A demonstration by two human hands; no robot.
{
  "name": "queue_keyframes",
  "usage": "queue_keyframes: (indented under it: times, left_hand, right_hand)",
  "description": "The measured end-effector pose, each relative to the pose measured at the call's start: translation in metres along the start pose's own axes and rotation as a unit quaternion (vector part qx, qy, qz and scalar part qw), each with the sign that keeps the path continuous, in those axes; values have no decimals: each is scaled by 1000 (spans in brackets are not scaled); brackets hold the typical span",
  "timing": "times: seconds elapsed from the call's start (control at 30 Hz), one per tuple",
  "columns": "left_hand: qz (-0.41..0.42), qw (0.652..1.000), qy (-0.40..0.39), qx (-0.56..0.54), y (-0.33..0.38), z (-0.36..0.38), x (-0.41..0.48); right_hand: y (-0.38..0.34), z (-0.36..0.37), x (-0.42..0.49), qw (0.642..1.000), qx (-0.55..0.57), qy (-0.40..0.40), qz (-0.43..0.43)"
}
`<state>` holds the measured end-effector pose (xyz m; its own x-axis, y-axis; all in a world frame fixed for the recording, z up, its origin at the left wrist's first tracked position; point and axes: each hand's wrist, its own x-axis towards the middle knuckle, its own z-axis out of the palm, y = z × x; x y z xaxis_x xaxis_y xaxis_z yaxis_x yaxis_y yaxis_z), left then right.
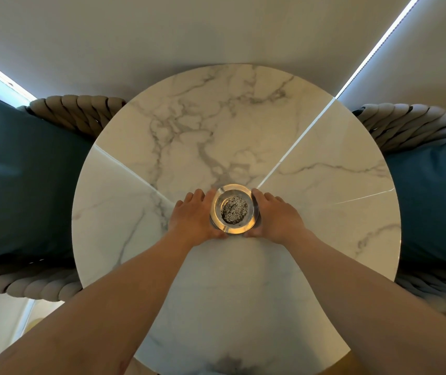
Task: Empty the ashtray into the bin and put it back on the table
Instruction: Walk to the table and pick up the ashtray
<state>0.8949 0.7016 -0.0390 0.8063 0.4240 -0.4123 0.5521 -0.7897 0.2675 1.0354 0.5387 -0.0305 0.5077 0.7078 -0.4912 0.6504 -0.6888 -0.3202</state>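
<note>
We've got both hands on the glass ashtray [234,209], which sits about mid-table on the round marble table [311,147]. Left hand [193,216] cups its left side, right hand [277,215] its right, fingers curled against the rim. Ash [234,209] fills the bowl. Blue-cushioned woven chairs [24,171] sit left and right.
</note>
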Motion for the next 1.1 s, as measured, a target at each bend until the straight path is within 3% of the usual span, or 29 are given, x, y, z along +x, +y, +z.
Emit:
queue_keyframes:
  times: [1.1]
  left_hand:
    - [33,999,10,-33,10,3,-94]
  right_hand:
    - [-19,16,-84,1000,-22,2,-18]
